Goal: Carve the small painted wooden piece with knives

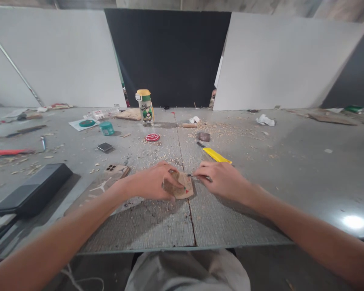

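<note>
- One small tan piece (182, 195), flat and marked with red, sits just below the centre of the frame, low over the counter (291, 169) between the two hands.
- The left hand (157, 182) grips it from its left side, thumb and fingers curled about the edge, with a finger reaching across the face.
- The right hand (221, 178) is closed in a pinch on a thin dark tool (189, 175), whose end is at the piece's upper right edge; it is too small to tell, in fairness, whether the tip touches.
- The piece looks like thin wood, so it should be light and stiff, dry rather than slippery, and liable to chip or split at a narrow edge.
- Its left edge gives the surest hold, with fingers kept back from the tool's end; pressure is best spread over the flat face.
- The slim tool should weigh little and could roll in loose fingers; a close pinch near its working end would steady it.
- Above the right hand, right of centre, lie a yellow-handled knife (216, 154) and a brown block (204, 136).
- Pale shavings (239, 131) are scattered across the upper middle, near a yellow-capped bottle (147, 111).
</note>
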Tool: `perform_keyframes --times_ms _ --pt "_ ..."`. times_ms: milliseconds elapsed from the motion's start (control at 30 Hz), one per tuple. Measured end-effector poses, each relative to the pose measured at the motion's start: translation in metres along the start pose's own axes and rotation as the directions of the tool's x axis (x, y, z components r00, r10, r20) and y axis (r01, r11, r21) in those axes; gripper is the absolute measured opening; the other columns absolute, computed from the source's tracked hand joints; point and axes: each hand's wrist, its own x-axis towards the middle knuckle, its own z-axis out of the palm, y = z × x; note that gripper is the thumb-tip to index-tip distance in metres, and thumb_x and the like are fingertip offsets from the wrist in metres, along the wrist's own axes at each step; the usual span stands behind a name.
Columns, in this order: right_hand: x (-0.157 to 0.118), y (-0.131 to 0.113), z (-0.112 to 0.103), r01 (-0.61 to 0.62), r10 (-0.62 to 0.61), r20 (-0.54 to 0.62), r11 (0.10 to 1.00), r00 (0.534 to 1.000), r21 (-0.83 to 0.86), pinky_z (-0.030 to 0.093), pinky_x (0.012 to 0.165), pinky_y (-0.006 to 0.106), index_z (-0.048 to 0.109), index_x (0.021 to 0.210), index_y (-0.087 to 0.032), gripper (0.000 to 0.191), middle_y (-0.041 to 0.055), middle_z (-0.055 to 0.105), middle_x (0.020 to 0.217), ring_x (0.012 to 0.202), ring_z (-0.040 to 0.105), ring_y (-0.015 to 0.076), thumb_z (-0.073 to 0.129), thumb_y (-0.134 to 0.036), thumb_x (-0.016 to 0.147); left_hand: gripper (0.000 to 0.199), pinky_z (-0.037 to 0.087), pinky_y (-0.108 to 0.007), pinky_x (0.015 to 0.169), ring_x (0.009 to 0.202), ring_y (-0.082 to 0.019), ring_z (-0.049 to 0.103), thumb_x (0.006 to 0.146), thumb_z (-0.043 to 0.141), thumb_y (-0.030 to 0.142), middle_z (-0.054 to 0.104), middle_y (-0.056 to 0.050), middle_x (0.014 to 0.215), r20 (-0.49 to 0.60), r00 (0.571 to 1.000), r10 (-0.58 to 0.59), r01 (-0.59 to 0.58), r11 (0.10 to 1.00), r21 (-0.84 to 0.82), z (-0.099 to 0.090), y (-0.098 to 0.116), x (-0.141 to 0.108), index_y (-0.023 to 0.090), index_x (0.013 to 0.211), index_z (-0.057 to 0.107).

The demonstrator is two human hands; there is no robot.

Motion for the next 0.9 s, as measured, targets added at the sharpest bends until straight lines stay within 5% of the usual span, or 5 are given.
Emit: perform_keyframes --times_ms 200,400,733,900 --pt "0.007 0.016 0.000 0.151 -0.155 0.045 0.984 0.987 0.090 0.036 0.067 0.028 0.073 0.101 -0.024 0.022 0.0039 0.069 0.094 0.081 0.060 0.0160 0.056 -0.016 0.090 0.037 0.039 -0.050 0.103 0.122 -0.031 0.047 0.076 0.073 0.051 0.056 -0.007 0.131 0.038 0.998 -0.047 0.047 0.999 0.001 0.000 -0.001 -0.001 0.039 0.111 0.072" --pt "0.000 -0.010 0.000 -0.026 0.026 0.017 0.998 1.000 -0.053 0.032 0.061 0.028 0.073 0.089 -0.019 0.020 0.0053 0.066 0.084 0.073 0.057 0.0157 0.054 -0.014 0.090 0.036 0.040 -0.047 0.102 0.114 -0.028 0.053 0.073 0.078 0.040 0.060 -0.006 0.124 0.001 1.000 0.018 -0.018 1.000 0.010 0.001 0.000 0.000 0.038 0.109 0.074" --pt "0.011 0.016 0.003 0.166 -0.173 0.042 0.976 0.984 0.138 0.039 0.073 0.028 0.072 0.097 -0.021 0.019 0.0053 0.069 0.093 0.086 0.060 0.0172 0.054 -0.016 0.092 0.037 0.039 -0.049 0.103 0.120 -0.031 0.049 0.076 0.074 0.048 0.056 -0.007 0.127 0.026 0.998 -0.051 0.051 0.999 -0.007 -0.002 0.002 -0.001 0.038 0.112 0.072" --pt "0.002 -0.006 0.006 0.019 -0.019 0.012 1.000 1.000 -0.004 0.035 0.066 0.028 0.072 0.094 -0.019 0.022 0.0067 0.067 0.091 0.078 0.058 0.0172 0.050 -0.018 0.095 0.037 0.040 -0.046 0.101 0.112 -0.028 0.053 0.072 0.078 0.041 0.061 -0.007 0.118 0.002 1.000 0.011 -0.011 1.000 0.009 0.000 -0.001 0.000 0.037 0.109 0.074"
